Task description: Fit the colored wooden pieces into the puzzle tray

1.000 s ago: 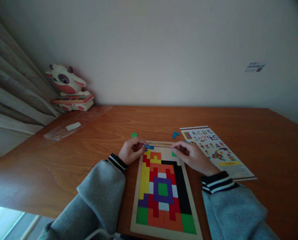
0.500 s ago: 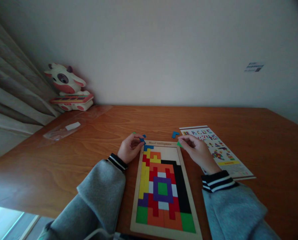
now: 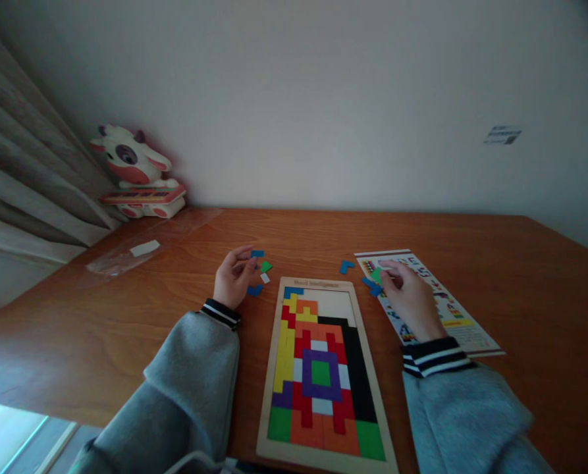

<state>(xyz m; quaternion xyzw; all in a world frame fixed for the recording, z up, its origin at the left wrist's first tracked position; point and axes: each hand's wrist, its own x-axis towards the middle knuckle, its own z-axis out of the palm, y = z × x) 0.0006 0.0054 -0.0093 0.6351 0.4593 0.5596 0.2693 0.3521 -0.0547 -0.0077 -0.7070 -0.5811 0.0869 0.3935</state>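
My left hand (image 3: pixel 234 276), thumb and fingers pinched, is left of the puzzle board's top corner with a blue puzzle piece (image 3: pixel 257 253) at its fingertips. Close by lie a green piece (image 3: pixel 266 266), a small white piece (image 3: pixel 265 278) and another blue piece (image 3: pixel 255 290). My right hand (image 3: pixel 412 296) pinches a green puzzle piece (image 3: pixel 376 275) above the left edge of the printed sheet (image 3: pixel 464 336). Just below that piece is a blue piece (image 3: pixel 371 286). Between my forearms lies the wooden puzzle board (image 3: pixel 323 284), filled with coloured blocks except for its pale upper right part.
One more blue piece (image 3: pixel 346 266) lies behind the board on the brown table (image 3: pixel 294 237). A cow-shaped toy keyboard (image 3: pixel 143 194) and a clear plastic bag (image 3: pixel 120 263) are at the far left, near a curtain (image 3: pixel 27 164).
My left hand has moved left, away from the board's corner, uncovering small pieces. My right hand has shifted right over the sheet with the green piece. The board's blocks look the same.
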